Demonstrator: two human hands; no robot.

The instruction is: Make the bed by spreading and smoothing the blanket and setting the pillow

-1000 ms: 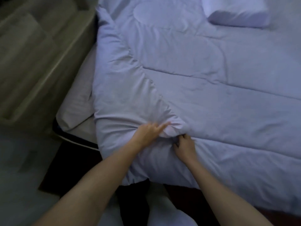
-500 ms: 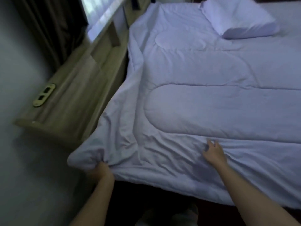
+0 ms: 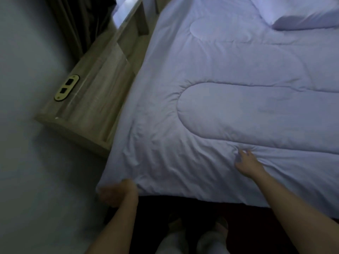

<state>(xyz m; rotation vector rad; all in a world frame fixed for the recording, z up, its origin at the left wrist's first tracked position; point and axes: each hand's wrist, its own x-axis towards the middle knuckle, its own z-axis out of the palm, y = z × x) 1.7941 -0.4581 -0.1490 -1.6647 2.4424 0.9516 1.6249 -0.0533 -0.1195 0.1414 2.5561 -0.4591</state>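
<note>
A pale lilac quilted blanket (image 3: 229, 92) lies spread over the bed, with creases near its foot edge. My left hand (image 3: 117, 192) grips the blanket's near left corner, fingers curled round the cloth; the hand is blurred. My right hand (image 3: 246, 164) rests on top of the blanket about a forearm's length to the right, its fingers bent and digging into the fabric, which bunches in front of them. A matching pillow (image 3: 300, 13) lies on the blanket at the top right, partly cut off by the frame.
A light wooden side unit (image 3: 99, 99) runs along the bed's left side, with a brass socket plate (image 3: 66, 88) on it. Dark curtains (image 3: 77, 22) hang behind it. Grey floor lies to the left, and my feet (image 3: 198, 230) stand at the bed's foot.
The folded-over corner has been pulled out to the left and the blanket now lies flatter. My left hand carried the corner left and toward me; my right hand stayed on top, slightly further right.
</note>
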